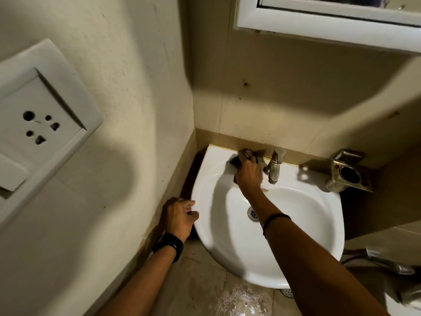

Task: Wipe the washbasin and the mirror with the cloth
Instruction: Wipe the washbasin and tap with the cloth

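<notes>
A white washbasin (296, 224) is fixed to the wall below me, with a drain (253, 214) in its bowl. My right hand (249, 176) presses a dark cloth (237, 159) onto the basin's back left ledge, just left of the metal tap (274, 165). My left hand (178, 216) grips the basin's left rim, fingers curled over the edge. The mirror (341, 1) in its white frame hangs on the wall at the top right, mostly cut off by the frame edge.
A white socket plate (43, 119) is on the left wall, close to my head. A metal holder (348, 172) is mounted right of the tap. A hose fitting (387, 263) lies at the lower right. The tiled floor (243, 299) under the basin is wet.
</notes>
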